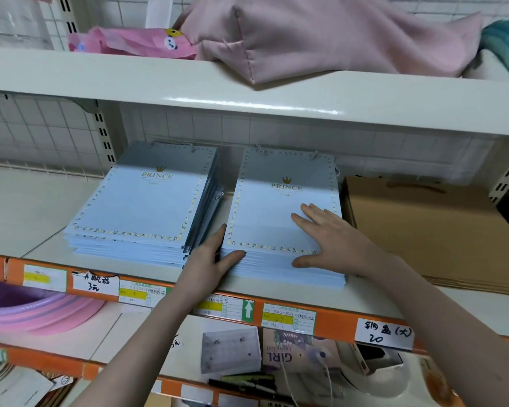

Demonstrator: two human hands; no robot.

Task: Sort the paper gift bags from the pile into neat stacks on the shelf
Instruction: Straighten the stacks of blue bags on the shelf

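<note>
Two stacks of flat light-blue "PRINCE" gift bags lie side by side on the middle shelf [36, 218]. The left stack [141, 207] sits slightly fanned and skewed. The right stack [274, 212] looks squarer. My left hand [215, 257] presses with straight fingers against the right stack's front-left corner, its thumb along the front edge. On top of that same stack, near its right edge, my right hand [329, 236] lies flat with the fingers spread.
A stack of brown paper bags [423, 224] lies right of the blue stacks. Pink fabric [321, 36] and a pink packet [135, 42] sit on the shelf above. Orange price rail [332, 318] runs along the shelf front. Pink basins [36, 309], pens and boxes are below.
</note>
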